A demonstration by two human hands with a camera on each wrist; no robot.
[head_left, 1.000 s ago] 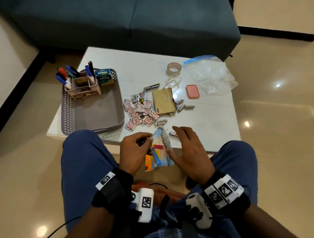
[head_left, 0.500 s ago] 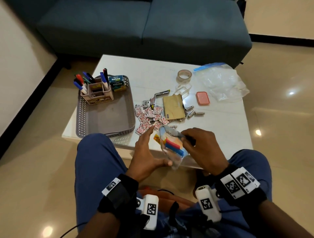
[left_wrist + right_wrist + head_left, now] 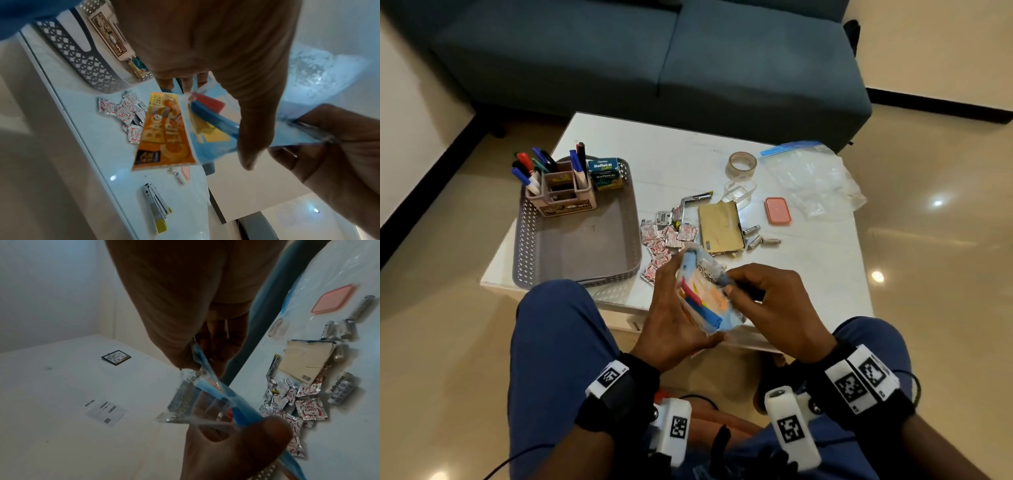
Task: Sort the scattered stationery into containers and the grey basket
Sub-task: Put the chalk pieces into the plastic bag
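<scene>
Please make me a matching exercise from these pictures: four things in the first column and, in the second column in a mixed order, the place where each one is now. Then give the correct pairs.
Things
1. pen holder
2. bag clip packet
3. tape roll
4. batteries

Places
A. lying on the table, just right of the brown envelope
B. on the table, near the zip bag
C. standing inside the grey basket
D. held above the table edge between the left hand and the right hand

Pairs: 1-C, 2-D, 3-B, 4-A
</scene>
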